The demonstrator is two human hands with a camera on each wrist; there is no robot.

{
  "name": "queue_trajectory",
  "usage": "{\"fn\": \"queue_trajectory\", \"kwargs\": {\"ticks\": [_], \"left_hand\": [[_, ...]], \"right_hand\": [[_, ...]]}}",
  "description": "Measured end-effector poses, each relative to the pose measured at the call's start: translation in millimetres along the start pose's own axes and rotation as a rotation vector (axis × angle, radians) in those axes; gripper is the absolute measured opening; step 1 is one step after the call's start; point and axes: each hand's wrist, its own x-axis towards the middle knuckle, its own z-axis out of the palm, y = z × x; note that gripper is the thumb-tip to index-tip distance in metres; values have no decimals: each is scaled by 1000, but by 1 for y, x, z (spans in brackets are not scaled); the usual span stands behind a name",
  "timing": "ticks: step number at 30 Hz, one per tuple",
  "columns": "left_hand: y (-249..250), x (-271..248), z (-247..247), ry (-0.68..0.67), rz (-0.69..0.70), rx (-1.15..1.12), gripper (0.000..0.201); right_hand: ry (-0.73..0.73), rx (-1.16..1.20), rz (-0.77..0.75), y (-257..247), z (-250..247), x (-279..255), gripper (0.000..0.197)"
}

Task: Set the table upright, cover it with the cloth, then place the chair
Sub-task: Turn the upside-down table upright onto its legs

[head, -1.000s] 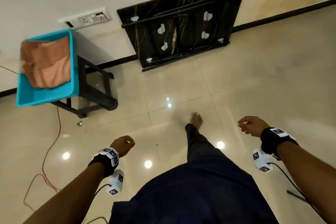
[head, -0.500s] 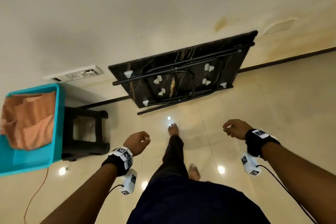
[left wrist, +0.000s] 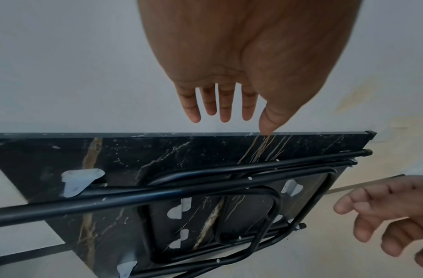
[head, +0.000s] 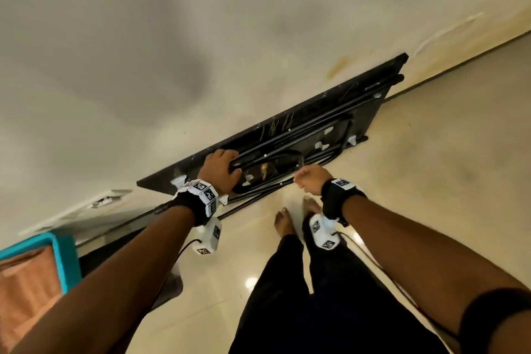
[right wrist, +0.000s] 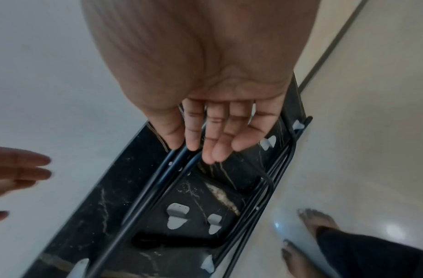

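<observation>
The black marble-patterned folding table leans against the wall with its underside and folded black legs facing me. My left hand hovers at the table's upper left part. In the left wrist view its fingers are straight, just above the top edge, holding nothing. My right hand hangs loosely curled in front of the legs, and its fingertips are close to the leg bars without gripping them. The orange cloth lies in a teal basket at lower left.
The basket sits on a black stool by the wall. A white socket panel is on the wall left of the table. My bare feet stand on the glossy tiled floor right before the table.
I have walked up to the table. Both hands rose from my sides and reached forward to it. The basket slid to the lower left of the view.
</observation>
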Motion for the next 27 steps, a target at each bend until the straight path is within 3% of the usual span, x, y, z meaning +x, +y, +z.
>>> {"fn": "queue_trajectory", "kwargs": {"ticks": [3, 8, 15, 18, 22, 27], "left_hand": [[8, 38, 3, -21, 10, 5, 58], [10, 80, 21, -14, 82, 37, 68], [-19, 97, 39, -14, 231, 210, 81], [-28, 98, 44, 12, 279, 262, 84], [-30, 102, 42, 39, 309, 279, 84], [-30, 102, 44, 59, 315, 299, 90]], "right_hand": [[33, 165, 85, -14, 20, 31, 3], [-1, 348, 241, -24, 42, 68, 63], [58, 754, 386, -38, 55, 108, 85], [45, 996, 405, -43, 67, 121, 89], [275, 1335, 382, -49, 86, 144, 81], [430, 1488, 330, -48, 96, 161, 73]]}}
